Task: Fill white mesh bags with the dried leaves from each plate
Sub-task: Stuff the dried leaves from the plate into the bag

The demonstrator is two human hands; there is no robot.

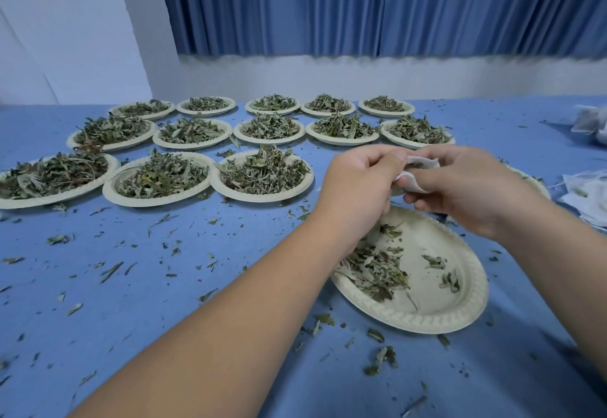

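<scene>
White mesh bag (414,178): pinched between both hands, above the far rim of the near plate (437,243), toward the table's (197,253) front right.
Step in hand: likely stuffing; hold the bag's mouth wide over the plate so spills land on it.
Left hand (358,184): fingers curled, pinching the bag's left edge.
Right hand (466,187): fingers curled round its right side, wrist bent.
Dried leaves (374,269): small heap, plate's left side.
Full plates (262,199): rows toward the far left.

The left hand (359,184) and right hand (473,187) cover most of the small white mesh bag (414,182), and the right edge cuts off a heap of white mesh bags (589,196).
</scene>
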